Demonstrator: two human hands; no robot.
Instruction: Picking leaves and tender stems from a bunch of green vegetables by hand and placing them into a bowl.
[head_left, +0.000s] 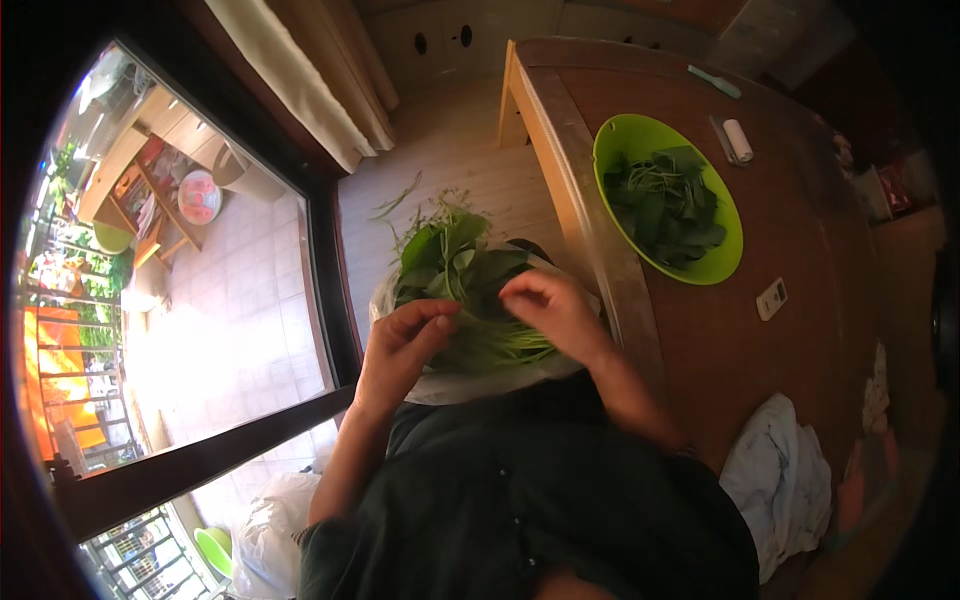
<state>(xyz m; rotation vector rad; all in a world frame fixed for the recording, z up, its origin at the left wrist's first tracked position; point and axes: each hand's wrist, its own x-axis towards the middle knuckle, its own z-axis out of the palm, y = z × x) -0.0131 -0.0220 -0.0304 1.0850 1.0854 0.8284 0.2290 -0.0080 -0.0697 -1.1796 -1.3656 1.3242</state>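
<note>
A large bunch of leafy greens (435, 262) with long thin stems lies in a whitish plastic bag (450, 388) in front of my body. Over the bunch's left side is my left hand (412, 337), thumb and forefinger bent close together; whether a thin piece is between them cannot be told. My right hand (551, 307) is above the right side of the greens, fingers curled and slightly blurred, and its grip is unclear. A green plastic basin (720, 262) on the table holds picked leaves (660, 206).
The wooden table (810, 300) at right bears a small white device (771, 299), a white roll (737, 141), a pale green-handled tool (714, 81) and a crumpled cloth (780, 480). Plant scraps (397, 196) lie on the floor. A dark-framed glass door (326, 300) stands at left.
</note>
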